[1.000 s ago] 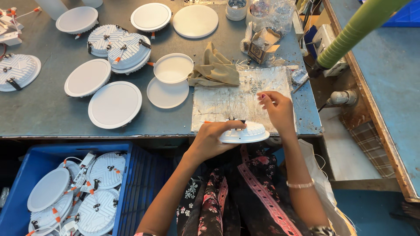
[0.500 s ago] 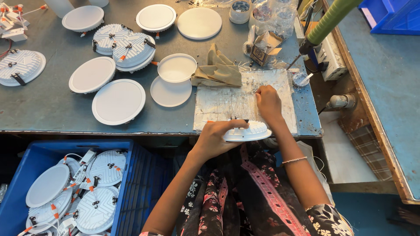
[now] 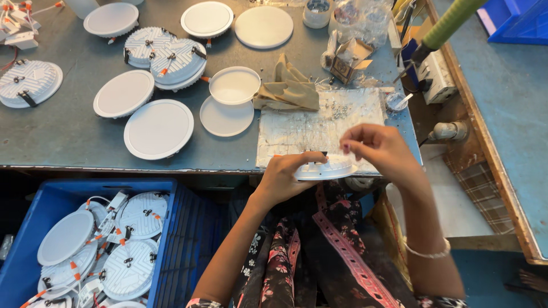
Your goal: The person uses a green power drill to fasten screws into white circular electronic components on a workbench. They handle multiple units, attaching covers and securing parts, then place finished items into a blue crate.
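Head view. Blue crate (image 3: 177,228) below the bench holds stacked round white light panels (image 3: 97,251). Grey worktable (image 3: 68,137) carries further white discs (image 3: 158,129), a folded cloth (image 3: 290,91) and a foil-covered pad (image 3: 319,128). Left hand (image 3: 283,177) grips a round white light fitting (image 3: 328,169) at the table's near edge. Right hand (image 3: 379,147) hovers just above it, fingertips pinched together; whether anything is between them cannot be told.

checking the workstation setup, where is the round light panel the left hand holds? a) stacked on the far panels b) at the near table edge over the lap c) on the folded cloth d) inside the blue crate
b: the left hand holds the round light panel at the near edge of the table, above the lap.
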